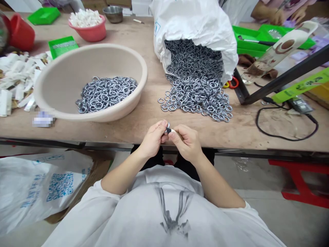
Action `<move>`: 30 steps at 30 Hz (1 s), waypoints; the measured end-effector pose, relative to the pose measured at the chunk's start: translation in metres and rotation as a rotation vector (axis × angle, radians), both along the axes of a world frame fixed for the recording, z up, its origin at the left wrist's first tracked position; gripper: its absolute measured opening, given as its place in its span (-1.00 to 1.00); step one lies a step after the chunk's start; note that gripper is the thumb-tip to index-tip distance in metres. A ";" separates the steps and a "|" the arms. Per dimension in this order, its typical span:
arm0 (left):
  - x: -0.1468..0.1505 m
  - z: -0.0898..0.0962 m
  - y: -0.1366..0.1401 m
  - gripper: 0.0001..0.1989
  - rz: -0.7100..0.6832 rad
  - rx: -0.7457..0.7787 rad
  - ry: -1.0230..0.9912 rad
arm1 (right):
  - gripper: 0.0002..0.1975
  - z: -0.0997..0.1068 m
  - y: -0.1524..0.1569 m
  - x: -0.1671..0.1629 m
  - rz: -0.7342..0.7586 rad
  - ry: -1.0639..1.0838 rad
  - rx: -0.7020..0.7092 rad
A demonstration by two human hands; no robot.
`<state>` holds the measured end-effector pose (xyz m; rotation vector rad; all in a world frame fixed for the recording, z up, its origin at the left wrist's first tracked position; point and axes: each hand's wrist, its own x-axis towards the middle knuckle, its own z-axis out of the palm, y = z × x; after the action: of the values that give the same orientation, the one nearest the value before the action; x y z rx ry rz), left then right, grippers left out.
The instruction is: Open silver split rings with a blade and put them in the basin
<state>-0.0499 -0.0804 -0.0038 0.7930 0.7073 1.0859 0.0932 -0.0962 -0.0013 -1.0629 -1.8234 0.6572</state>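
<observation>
At the table's front edge my left hand (153,140) pinches a silver metal ring (168,125) between thumb and fingers. My right hand (187,142) is closed on a small black-tipped piece (169,130), whose tip meets the ring; its exact kind is hidden by the fingers. Beyond my hands a heap of loose metal rings (197,97) spills from a white sack (195,20) lying on its side. To the left stands a large beige basin (61,68) with more such rings (108,92) inside.
White plastic pieces (19,79) are piled at far left. A red bowl (89,32), a green tray (63,47) and a metal bowl (113,14) stand behind the basin. At right are a black metal frame (288,73) and a cable (277,137). Another person's hands (288,15) show top right.
</observation>
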 end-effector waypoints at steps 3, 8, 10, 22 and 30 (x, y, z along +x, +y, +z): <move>-0.003 0.000 -0.006 -0.49 -0.106 0.058 0.018 | -0.64 -0.007 0.012 0.008 -0.082 0.049 -0.133; -0.008 -0.005 -0.010 -0.51 -0.117 0.097 0.067 | -0.53 -0.010 0.018 0.010 -0.166 0.279 -0.260; -0.011 -0.009 -0.006 -0.51 -0.044 0.087 0.116 | -0.56 -0.007 0.016 0.001 -0.019 0.331 -0.324; -0.040 -0.020 -0.001 -0.57 0.039 0.006 0.164 | -0.71 -0.004 0.146 -0.030 -0.230 -0.821 -0.134; -0.036 -0.015 0.011 -0.56 0.156 -0.120 0.090 | -0.72 0.005 0.099 -0.015 -0.072 -0.061 -0.267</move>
<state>-0.0859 -0.0698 -0.0188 0.6955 0.9147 1.1412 0.0786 0.0029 0.0037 -1.3305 -1.7736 0.8493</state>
